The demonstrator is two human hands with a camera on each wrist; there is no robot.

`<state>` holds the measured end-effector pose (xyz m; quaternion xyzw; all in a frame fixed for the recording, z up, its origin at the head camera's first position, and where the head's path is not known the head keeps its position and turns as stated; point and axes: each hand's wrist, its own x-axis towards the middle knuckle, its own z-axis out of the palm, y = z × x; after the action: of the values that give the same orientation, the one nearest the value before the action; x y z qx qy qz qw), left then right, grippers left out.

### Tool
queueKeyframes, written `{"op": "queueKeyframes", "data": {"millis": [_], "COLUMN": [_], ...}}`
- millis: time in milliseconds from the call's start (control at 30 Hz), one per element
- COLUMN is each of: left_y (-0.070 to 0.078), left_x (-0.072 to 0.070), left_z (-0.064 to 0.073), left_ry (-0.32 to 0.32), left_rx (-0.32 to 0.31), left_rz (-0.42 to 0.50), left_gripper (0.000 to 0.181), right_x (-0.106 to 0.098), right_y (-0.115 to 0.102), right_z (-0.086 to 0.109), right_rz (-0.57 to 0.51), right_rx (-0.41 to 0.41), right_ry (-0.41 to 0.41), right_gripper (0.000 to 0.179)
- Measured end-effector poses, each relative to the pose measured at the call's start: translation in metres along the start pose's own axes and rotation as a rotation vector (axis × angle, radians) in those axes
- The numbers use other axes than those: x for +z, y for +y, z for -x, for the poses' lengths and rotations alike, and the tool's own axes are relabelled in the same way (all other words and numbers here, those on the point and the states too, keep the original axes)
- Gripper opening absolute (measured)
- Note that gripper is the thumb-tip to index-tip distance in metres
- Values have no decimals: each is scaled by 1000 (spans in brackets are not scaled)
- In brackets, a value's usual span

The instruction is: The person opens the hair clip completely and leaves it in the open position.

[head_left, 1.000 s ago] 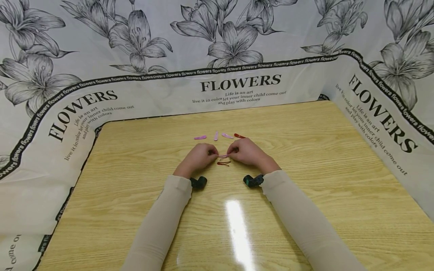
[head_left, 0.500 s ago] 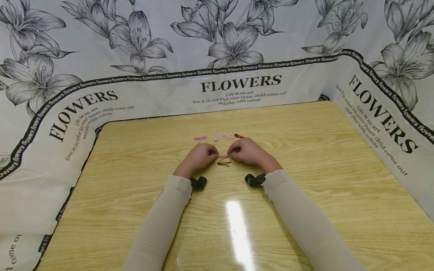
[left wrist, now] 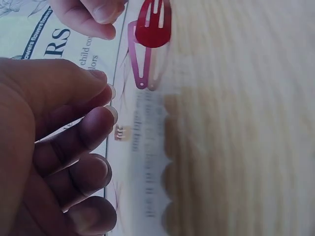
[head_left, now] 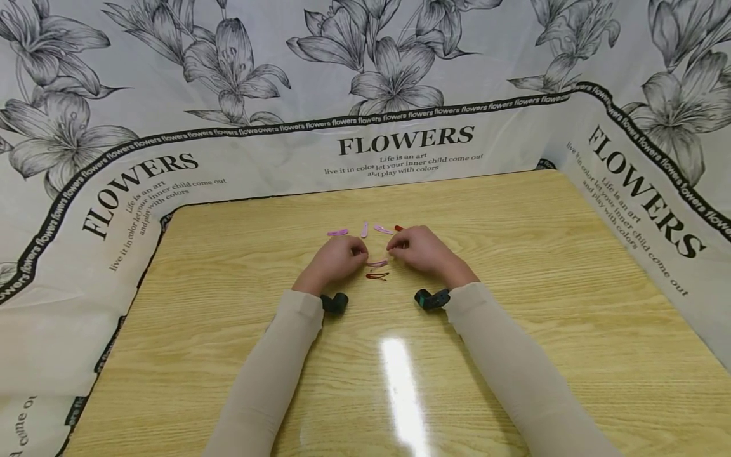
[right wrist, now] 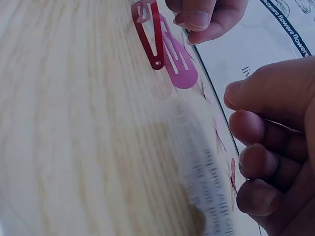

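Curling loosely, the left hand [head_left: 339, 259] grips nothing, a magenta snap hair clip [head_left: 337, 232] lying beyond it on the wood-grain table [head_left: 228, 273]. Then come a pale-pink clip [head_left: 364, 230]; a rose-pink clip [head_left: 378, 263] between the hands, with a red clip [head_left: 377, 276] just in front; a lilac clip [head_left: 383, 229] farther off; and a second scarlet clip [head_left: 398, 228], partly hidden by the relaxed, empty right hand [head_left: 422, 249].

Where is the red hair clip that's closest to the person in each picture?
Head: red hair clip slightly below and right of the middle.
Left wrist: red hair clip at the top edge, near the middle.
Right wrist: red hair clip at the top, just left of middle.
Shared landmark: the pink clip next to it.
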<state>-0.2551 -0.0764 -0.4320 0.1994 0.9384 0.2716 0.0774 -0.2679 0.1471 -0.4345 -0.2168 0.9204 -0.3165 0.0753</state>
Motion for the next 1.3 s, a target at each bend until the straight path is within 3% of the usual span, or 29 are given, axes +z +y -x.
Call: {"op": "queueKeyframes", "data": {"millis": [400, 867, 1300], "left_y": [7, 18, 31], "left_x": [-8, -13, -26], "left_z": [-14, -33, -52], "left_ry": [24, 1, -33], "left_rx": [-29, -20, -54], "left_rz": [4, -1, 0], "left_gripper": [13, 17, 25], "right_x": [-11, -20, -24], "right_y": [1, 8, 15], "right_z": [-1, -2, -4], "right_rz": [33, 41, 41], "right_rx": [45, 60, 137], "right_ry": [50, 104, 139], "right_gripper": [20, 23, 22]}}
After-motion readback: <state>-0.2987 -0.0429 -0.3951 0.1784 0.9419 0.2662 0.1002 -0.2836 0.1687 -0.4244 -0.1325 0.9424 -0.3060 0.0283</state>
